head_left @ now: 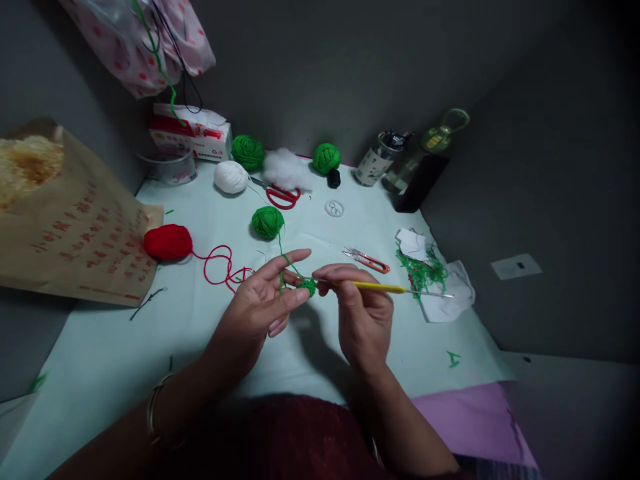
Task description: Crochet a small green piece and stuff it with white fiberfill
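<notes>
Pinched between the thumb and fingers of my left hand (260, 300) is a small green crocheted piece (308, 287). Green yarn (287, 259) runs from a green ball (267, 222) over that hand's raised index finger to the piece. My right hand (364, 313) is closed around the yellow handle of a crochet hook (377, 287). The hook's thin tip meets the green piece, and its other metal end points right.
Thread snips (367, 259) lie beyond my right hand. Red-handled scissors (283, 196), a white yarn ball (231, 177) and white stuffing (287, 169) sit farther back. Red yarn (169, 242) and a paper bag (95, 233) are left; green scraps (425, 272) lie right.
</notes>
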A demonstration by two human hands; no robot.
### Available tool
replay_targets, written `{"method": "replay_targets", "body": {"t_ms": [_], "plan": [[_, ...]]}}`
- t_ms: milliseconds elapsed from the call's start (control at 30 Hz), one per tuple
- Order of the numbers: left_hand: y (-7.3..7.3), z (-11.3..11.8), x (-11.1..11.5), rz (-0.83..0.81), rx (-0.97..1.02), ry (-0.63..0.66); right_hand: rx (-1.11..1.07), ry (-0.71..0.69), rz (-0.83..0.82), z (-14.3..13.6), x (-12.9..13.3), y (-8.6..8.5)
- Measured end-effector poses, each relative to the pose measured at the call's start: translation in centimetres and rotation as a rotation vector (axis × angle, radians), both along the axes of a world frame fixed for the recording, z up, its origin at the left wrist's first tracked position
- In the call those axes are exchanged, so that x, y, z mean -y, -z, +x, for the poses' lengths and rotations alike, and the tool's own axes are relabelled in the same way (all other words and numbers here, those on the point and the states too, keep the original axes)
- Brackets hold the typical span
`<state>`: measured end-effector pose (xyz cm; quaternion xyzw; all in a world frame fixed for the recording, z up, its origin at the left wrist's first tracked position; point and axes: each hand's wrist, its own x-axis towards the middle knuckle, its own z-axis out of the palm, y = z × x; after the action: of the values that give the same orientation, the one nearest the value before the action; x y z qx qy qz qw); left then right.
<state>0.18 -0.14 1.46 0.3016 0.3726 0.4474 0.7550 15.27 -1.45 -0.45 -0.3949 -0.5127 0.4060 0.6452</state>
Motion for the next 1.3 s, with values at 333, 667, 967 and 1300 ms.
{"method": "replay_targets", "body": {"t_ms": [333, 667, 967, 1300], "plan": [[0.3, -0.3, -0.4, 0.006, 0.015, -0.024, -0.043, -0.002, -0.009, 0.5, -0.4, -0.4], [0.4, -0.3, -0.5, -0.022, 0.07, 0.021, -0.077, 0.008, -0.058, 0.7, -0.5, -0.3], [0.7, -0.2, -0.6, -0.055, 0.129, 0.035, -0.036, 0.012, -0.04, 0.8, -0.5, -0.4], [0.6, -0.2, -0.5, -0.044, 0.101, 0.031, 0.021, 0.042, -0.043, 1.0, -0.3, -0.3]]}}
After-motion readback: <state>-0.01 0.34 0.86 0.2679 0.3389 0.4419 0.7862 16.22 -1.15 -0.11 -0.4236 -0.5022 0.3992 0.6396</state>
